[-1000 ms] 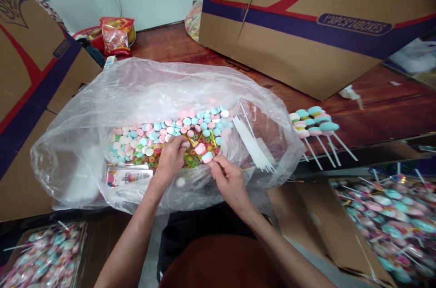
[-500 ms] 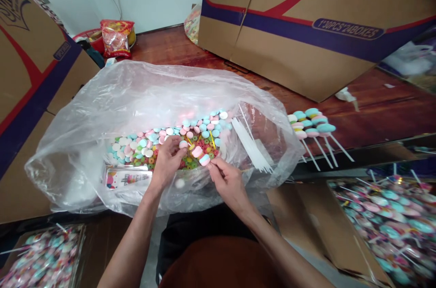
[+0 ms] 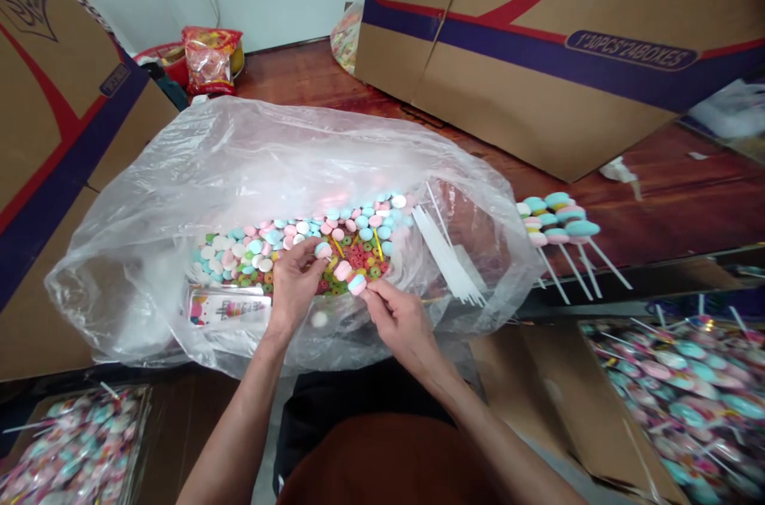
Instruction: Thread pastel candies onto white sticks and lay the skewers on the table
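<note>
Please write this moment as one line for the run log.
left hand: pinches blue candy disc | right hand: holds half-built candy stick | site: open plastic bag

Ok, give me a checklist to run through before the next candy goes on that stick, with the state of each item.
1. Right hand grips the stick below the threaded candies: ok.
2. Left hand pinches a loose blue candy beside the stick's tip: ok.
3. Candy's hole lined up with the stick: cannot tell, fingers hide it.
4. Loose candies lie within reach in the open plastic bag: ok.
5. Spare white sticks lie at the bag's right side: ok.
6. Finished candy sticks lie apart on the wooden surface, outside the bag: ok.
</note>
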### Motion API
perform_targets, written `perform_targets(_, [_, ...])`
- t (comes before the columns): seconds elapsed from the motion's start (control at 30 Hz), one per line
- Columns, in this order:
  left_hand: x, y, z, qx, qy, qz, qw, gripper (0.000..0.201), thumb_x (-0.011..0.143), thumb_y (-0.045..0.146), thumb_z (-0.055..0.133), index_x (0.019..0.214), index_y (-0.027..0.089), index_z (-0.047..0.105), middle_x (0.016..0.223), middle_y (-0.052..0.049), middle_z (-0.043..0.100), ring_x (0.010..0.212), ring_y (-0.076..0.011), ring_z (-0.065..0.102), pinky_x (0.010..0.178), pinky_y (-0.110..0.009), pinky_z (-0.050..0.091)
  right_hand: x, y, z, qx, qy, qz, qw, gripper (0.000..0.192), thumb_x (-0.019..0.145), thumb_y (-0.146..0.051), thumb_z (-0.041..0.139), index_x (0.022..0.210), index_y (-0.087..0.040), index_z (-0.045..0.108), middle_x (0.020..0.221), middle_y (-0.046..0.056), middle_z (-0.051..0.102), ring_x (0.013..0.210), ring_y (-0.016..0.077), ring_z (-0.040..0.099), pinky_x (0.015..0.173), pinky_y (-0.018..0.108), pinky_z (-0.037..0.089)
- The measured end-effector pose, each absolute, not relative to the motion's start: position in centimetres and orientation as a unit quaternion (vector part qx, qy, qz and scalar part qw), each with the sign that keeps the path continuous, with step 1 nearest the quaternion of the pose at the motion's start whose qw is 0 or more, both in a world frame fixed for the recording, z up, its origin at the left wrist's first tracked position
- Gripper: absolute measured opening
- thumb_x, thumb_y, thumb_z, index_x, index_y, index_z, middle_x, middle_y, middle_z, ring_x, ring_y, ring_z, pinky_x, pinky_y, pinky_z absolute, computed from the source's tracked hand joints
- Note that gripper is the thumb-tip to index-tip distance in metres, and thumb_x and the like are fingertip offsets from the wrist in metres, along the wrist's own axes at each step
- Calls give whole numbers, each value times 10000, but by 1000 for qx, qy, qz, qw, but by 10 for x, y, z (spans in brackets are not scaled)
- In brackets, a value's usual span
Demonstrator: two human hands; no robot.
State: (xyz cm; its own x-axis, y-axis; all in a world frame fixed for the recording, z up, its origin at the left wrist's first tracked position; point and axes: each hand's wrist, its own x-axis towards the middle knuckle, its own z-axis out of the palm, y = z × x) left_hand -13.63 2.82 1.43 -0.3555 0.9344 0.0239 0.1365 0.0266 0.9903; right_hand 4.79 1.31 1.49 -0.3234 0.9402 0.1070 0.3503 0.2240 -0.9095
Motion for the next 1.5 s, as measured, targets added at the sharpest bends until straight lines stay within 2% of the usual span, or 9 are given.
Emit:
perform_targets(0.13, [-135, 28, 7, 436, 632, 538, 347, 337, 777, 261, 696, 1098, 157, 712, 978, -71, 755, 894, -196, 709, 823, -318, 558, 45, 10, 15, -477, -701, 394, 355, 266, 969, -294, 467, 738, -195, 553, 551, -59, 417, 494, 97, 374, 507, 231, 290])
perform_targets(0.3, [-133, 25, 2, 467, 651, 517, 302, 274, 821, 291, 689, 1064, 172, 737, 979, -72, 744, 874, -191, 697, 795, -314, 559, 42, 9, 14, -489, -696, 388, 354, 277, 957, -291, 465, 697, -205, 507, 534, -64, 379, 475, 98, 330, 488, 241, 259])
perform_targets(0.43, [-132, 23, 5, 519, 664, 485, 233, 223, 843, 203, 644, 1036, 208, 755, 973, -49, 737, 876, -184, 679, 791, -306, 550, 40, 12, 15, -493, -690, 404, 344, 255, 942, -284, 473, 707, -203, 531, 535, -62, 375, 485, 104, 343, 489, 238, 268])
perform_targets(0.67, [-133, 22, 11, 585, 656, 436, 193, 319, 858, 99, 556, 1098, 215, 731, 1024, -60, 734, 912, -196, 670, 840, -325, 529, 36, 14, 12, -495, -684, 399, 358, 264, 937, -282, 471, 693, -200, 529, 545, -56, 383, 497, 106, 352, 496, 242, 270])
perform_targets(0.87, [-140, 19, 13, 623, 622, 418, 225, 326, 922, 200, 541, 1216, 219, 681, 1117, -71, 715, 1033, -207, 655, 920, -339, 517, 34, 14, 12, -493, -693, 381, 363, 264, 942, -287, 467, 703, -204, 544, 536, -55, 390, 489, 110, 353, 493, 244, 270])
perform_targets(1.0, [-138, 19, 13, 597, 627, 438, 240, 280, 945, 286, 561, 1175, 224, 709, 1120, -75, 728, 1040, -214, 666, 940, -353, 518, 32, 12, 11, -491, -694, 379, 364, 260, 948, -287, 458, 711, -211, 532, 529, -53, 402, 476, 112, 358, 486, 247, 265])
perform_targets(1.5, [-122, 14, 7, 553, 641, 472, 246, 269, 943, 308, 571, 1121, 221, 752, 1144, -79, 749, 1074, -230, 690, 962, -370, 538, 22, 11, 6, -495, -689, 357, 390, 249, 954, -269, 444, 746, -200, 560, 571, -34, 461, 495, 116, 387, 502, 247, 285])
